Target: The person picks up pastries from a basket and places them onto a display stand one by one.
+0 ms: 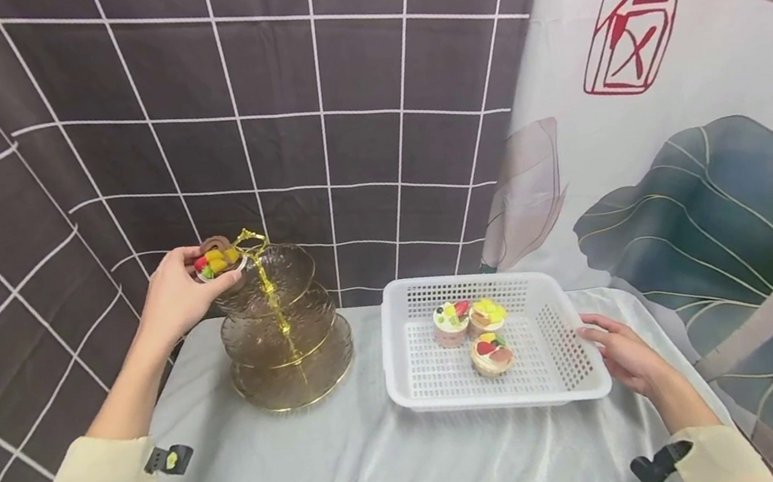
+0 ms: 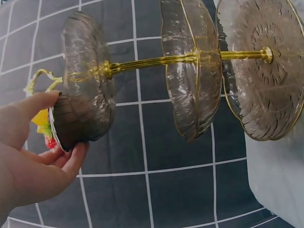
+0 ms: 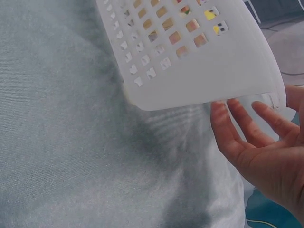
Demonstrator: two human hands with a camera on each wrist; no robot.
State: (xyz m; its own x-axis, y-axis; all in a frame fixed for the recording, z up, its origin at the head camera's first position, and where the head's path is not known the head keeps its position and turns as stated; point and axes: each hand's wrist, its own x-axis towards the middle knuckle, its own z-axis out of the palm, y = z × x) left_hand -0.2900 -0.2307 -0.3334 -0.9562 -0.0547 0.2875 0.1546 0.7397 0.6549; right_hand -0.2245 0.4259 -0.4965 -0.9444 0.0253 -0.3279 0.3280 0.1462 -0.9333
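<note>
Left hand (image 1: 175, 295) grip closed round cake (image 1: 217, 260), held at top-tier rim of stand (image 1: 283, 325). Right hand (image 1: 622, 351) fingers relaxed against basket (image 1: 566, 368) edge. Risk: cake tips off rim; nudge topples stand on slick tabletop (image 1: 333, 477) cloth.

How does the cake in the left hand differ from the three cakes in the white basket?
The cake in the left hand is gripped at the top tier of the glass stand; the three basket cakes sit loose in the white basket. The held cake carries a brown swirl piece; the basket cakes show none. All carry coloured fruit toppings.
</note>
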